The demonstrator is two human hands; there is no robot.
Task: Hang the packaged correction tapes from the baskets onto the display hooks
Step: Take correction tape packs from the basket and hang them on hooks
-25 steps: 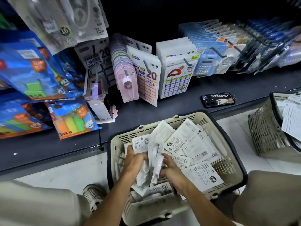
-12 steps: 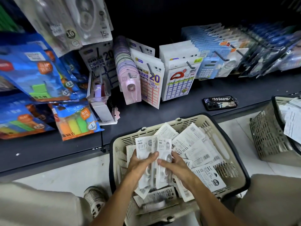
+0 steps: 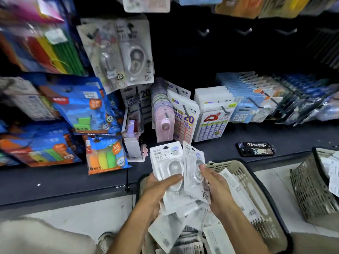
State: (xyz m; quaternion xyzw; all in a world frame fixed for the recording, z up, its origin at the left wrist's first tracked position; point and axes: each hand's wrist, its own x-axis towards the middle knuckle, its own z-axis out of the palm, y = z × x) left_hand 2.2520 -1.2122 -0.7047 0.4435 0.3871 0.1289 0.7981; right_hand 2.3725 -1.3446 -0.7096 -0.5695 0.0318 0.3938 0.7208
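A person crouches at a stationery display, both forearms reaching forward over a beige basket (image 3: pixel 256 182) heaped with more white packets. The left hand (image 3: pixel 157 187) grips a fanned bunch of packaged correction tapes (image 3: pixel 167 162), thumb laid across the front of the nearest card; the right hand (image 3: pixel 218 187) pinches a second packet (image 3: pixel 194 162) just beside it, fingertips curled on its clear blister. Both packets stand upright, long axis vertical, hang holes at the top and pointing toward the shelving.

Beyond the hands lies the dark shelf ledge (image 3: pixel 73 182), with a phone (image 3: pixel 255 149) resting on it to the right. Farther back, correction tapes already hanging (image 3: pixel 135 52) sit up and to the left of the held packets, so the coming move looks like a lift up and forward, and the left hand is the nearer one. Bare hooks (image 3: pixel 204 32) show dimly in the dark panel higher up, to the right.

A second basket (image 3: pixel 315 187) is cut off at the right edge. The lower packets in the left hand's bunch are hidden behind the front cards, their number unclear. The hook holding the hanging tapes cannot be made out, and the upper left display is blurred.
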